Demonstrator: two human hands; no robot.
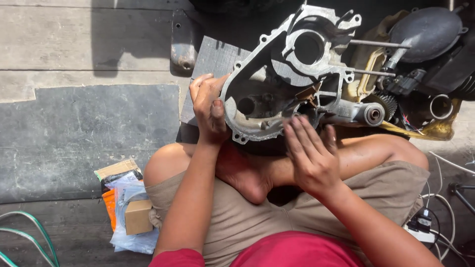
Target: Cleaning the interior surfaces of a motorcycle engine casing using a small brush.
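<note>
Just ahead of my knees, the engine casing (277, 79) runs lengthwise to my right; left hand (210, 106) clamps its near-left rim, right hand (309, 153) rests spread-fingered on its lower edge.

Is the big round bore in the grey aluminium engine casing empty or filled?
Empty: the round bore in the grey aluminium engine casing shows only dark hollow.

The engine casing (277, 79) is dull, grimy cast metal, rough inside. At its 9 o'clock, the board (217, 59) beneath looks like matt grey wood. At 7 o'clock lie a cardboard box (137, 216) and glossy plastic bags (126, 190). The floor (74, 138) is worn, rough concrete.
</note>
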